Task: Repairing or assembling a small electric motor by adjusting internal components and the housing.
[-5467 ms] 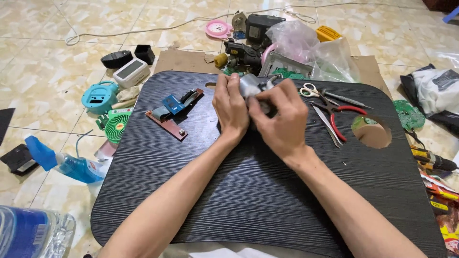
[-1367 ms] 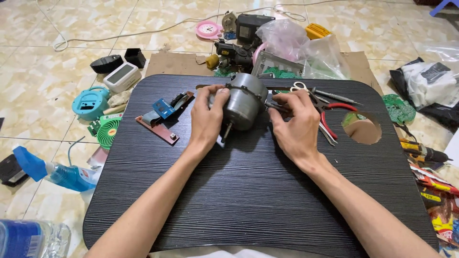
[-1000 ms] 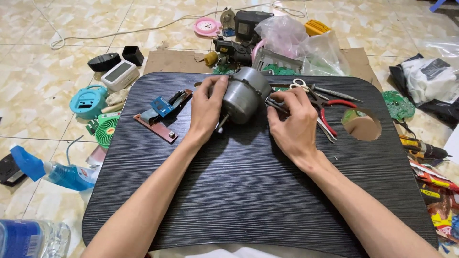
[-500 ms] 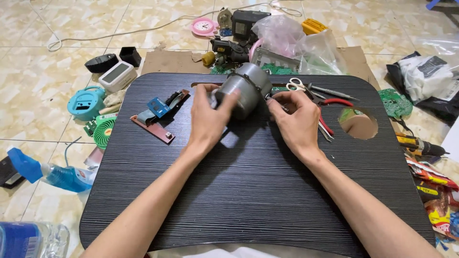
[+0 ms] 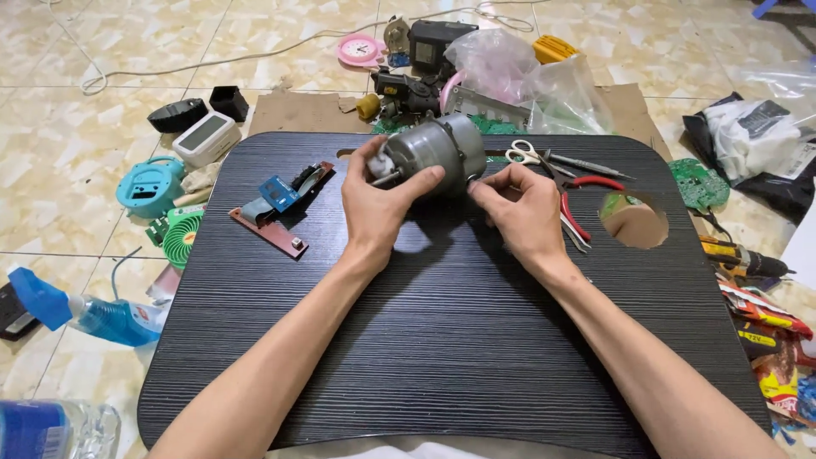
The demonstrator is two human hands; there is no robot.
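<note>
While the left hand grasps the motor, fingers wrapped over its grey body, the item sits raised just above the counter near the far edge, shaft end toward the left. Right hand: fingertips pinched at the motor's right side (what they pinch cannot be told). Scissors and red pliers: far right. Circuit board: far left.
</note>
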